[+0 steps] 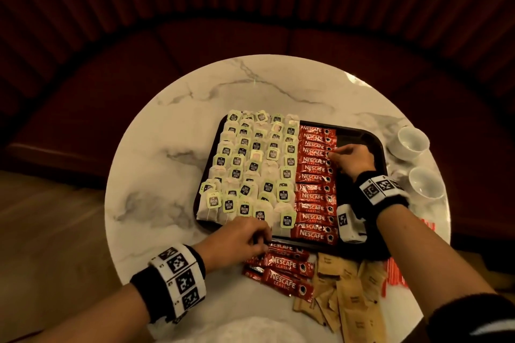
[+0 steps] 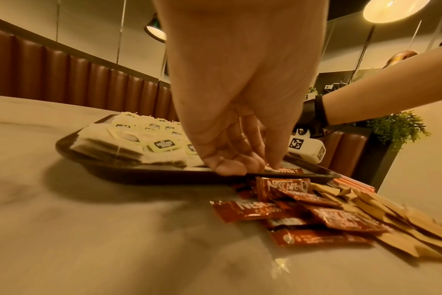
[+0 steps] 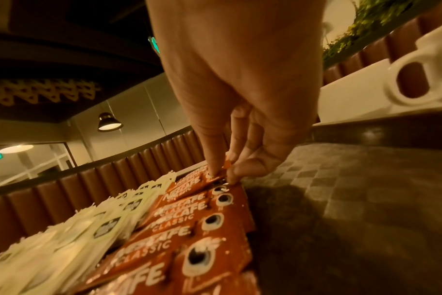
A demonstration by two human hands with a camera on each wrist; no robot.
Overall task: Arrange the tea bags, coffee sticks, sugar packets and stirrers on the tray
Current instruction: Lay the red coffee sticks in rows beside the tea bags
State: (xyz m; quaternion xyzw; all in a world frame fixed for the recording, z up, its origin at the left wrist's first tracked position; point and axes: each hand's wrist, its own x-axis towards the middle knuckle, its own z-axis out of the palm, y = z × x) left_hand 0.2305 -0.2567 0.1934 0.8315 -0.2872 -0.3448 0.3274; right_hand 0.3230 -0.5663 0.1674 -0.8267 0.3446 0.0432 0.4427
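We see the dark tray (image 1: 376, 145) on the round marble table (image 1: 172, 125), tea bags (image 1: 250, 164) filling its left part and a column of red coffee sticks (image 1: 315, 184) beside them; the tray's right part is bare. Our right hand (image 1: 352, 160) pinches the right end of a far stick in that column, while our left hand (image 1: 239, 239) has fingers curled at the tray's near rim, on a stick there (image 2: 288, 171). Loose coffee sticks (image 1: 281, 267), brown sugar packets (image 1: 351, 298) and red stirrers (image 1: 395, 276) lie on the table near the tray; two white cups (image 1: 412, 142) stand at its right.
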